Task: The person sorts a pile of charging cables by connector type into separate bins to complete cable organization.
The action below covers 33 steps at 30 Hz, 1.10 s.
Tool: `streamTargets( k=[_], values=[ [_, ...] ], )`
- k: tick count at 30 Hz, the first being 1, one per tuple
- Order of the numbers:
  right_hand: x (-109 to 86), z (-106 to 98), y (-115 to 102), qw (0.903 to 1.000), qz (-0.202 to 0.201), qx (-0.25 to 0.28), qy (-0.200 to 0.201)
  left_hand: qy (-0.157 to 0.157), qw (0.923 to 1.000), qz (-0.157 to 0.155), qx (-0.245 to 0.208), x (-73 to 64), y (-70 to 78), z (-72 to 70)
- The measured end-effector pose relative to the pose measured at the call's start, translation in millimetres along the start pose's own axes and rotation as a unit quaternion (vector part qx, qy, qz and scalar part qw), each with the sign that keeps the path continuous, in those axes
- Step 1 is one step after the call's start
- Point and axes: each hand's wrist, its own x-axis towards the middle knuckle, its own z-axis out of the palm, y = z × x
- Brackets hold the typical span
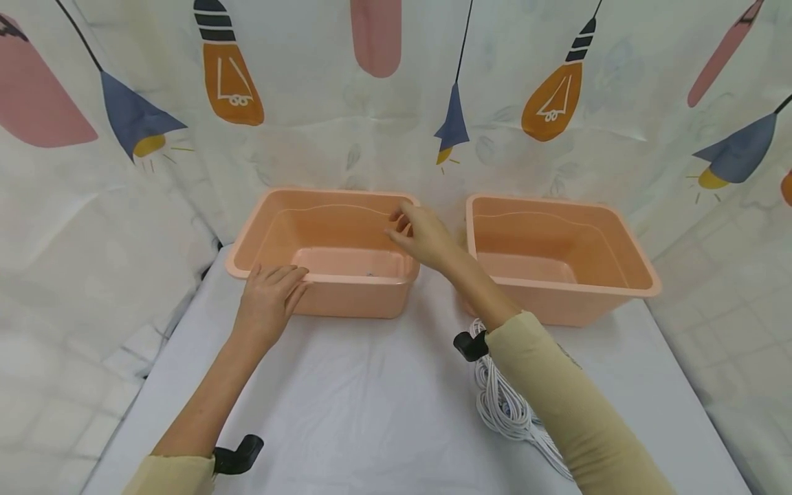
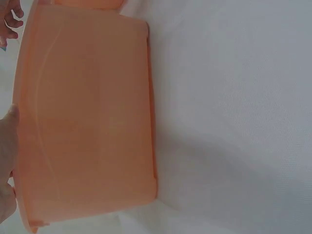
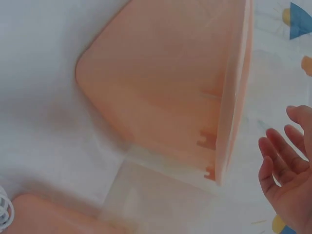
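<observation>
A peach plastic bin stands at the back left of the table, seen from outside in both wrist views. My left hand holds its front rim near the left corner, fingers over the top and thumb at the outer side. Above the bin's right end hovers my right hand, its fingers loosely bent. The right wrist view shows that hand apart from the rim with nothing in its palm. One tiny greyish item lies inside the bin, too small to make out.
Another peach bin stands to the right, behind my right forearm. A bundled white cord lies partly under the right sleeve on the white-covered table. A printed curtain hangs close behind the bins.
</observation>
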Motion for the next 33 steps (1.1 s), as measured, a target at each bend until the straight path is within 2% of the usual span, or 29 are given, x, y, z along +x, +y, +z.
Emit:
streamTargets(
  k=[8, 19, 33],
  values=[
    [-21.0, -3.2, 5.4, 0.9993, -0.001, 0.036, 0.014, 0.0, 1.0, 0.001, 0.001, 0.4, 0.6, -1.0],
    [-56.3, -7.0, 19.7, 0.9973, -0.036, 0.018, 0.061, 0.0, 1.0, 0.0, 0.003, 0.3, 0.1, -1.2],
    [-108.4, -13.8, 37.7, 0.9972, 0.013, 0.018, 0.071, -0.006, 0.9999, 0.0, 0.013, 0.2, 0.7, 0.6]
  ],
)
